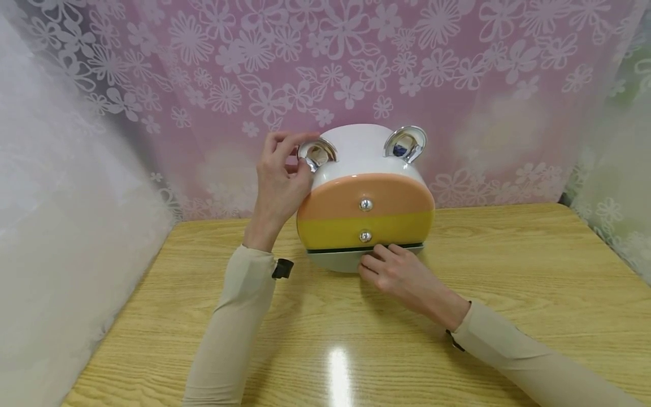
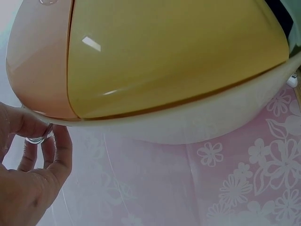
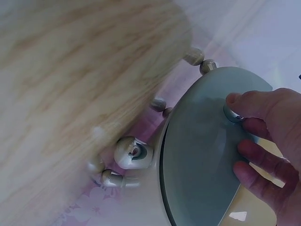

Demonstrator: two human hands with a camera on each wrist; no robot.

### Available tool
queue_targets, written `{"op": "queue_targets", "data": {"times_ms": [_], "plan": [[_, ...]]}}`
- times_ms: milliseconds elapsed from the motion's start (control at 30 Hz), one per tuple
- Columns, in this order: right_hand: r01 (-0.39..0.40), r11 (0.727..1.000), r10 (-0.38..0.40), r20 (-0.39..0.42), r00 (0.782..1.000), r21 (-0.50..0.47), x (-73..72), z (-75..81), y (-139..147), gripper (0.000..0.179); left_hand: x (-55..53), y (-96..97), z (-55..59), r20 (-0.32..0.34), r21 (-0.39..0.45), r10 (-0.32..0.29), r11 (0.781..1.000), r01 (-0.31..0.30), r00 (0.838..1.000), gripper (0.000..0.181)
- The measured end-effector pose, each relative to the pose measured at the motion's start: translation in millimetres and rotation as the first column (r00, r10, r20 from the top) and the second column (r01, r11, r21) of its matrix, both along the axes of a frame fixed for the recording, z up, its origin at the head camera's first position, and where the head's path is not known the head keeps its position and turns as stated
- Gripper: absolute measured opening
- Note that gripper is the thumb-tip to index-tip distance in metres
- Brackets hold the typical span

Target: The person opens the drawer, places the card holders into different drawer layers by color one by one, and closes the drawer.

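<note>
A glossy round drawer box [image 1: 356, 141], white-bodied with an orange, a yellow and a grey-green drawer front, stands on the table. Two silver ear-shaped rings rise from its top. My left hand [image 1: 282, 178] pinches the left silver ear [image 1: 317, 154] between thumb and fingers. Low at the front, my right hand [image 1: 404, 280] holds the silver knob [image 3: 231, 114] of the grey-green bottom drawer [image 3: 202, 141], thumb on one side. A dark gap shows along that drawer's upper edge in the head view. The orange drawer [image 1: 330, 198] and yellow drawer [image 1: 330, 232] sit flush, each with a silver knob.
Wood-grain table [image 1: 203, 328] extends around the box. Behind it hangs a pink curtain [image 1: 305, 68] with white flowers, and pale sheeting [image 1: 61, 198] closes the left side. Silver ball feet [image 3: 134, 153] support the box. The right silver ear [image 1: 406, 144] stands free.
</note>
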State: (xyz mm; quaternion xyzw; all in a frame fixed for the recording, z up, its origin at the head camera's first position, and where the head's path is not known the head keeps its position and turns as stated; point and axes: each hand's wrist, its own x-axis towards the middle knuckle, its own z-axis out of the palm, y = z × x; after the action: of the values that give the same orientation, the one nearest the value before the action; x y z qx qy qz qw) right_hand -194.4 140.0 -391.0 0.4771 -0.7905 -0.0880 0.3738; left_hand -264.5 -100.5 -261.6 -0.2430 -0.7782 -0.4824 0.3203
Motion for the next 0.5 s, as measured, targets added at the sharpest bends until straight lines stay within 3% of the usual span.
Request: {"op": "queue_targets", "data": {"times_ms": [500], "plan": [[-0.01,0.999,0.01,-0.001,1.0,-0.03,-2.5,-2.7,0.5,0.024,-0.7,-0.5,-0.8,0.006,0.014,-0.014,1.0,0.014,1.0,0.042]]}}
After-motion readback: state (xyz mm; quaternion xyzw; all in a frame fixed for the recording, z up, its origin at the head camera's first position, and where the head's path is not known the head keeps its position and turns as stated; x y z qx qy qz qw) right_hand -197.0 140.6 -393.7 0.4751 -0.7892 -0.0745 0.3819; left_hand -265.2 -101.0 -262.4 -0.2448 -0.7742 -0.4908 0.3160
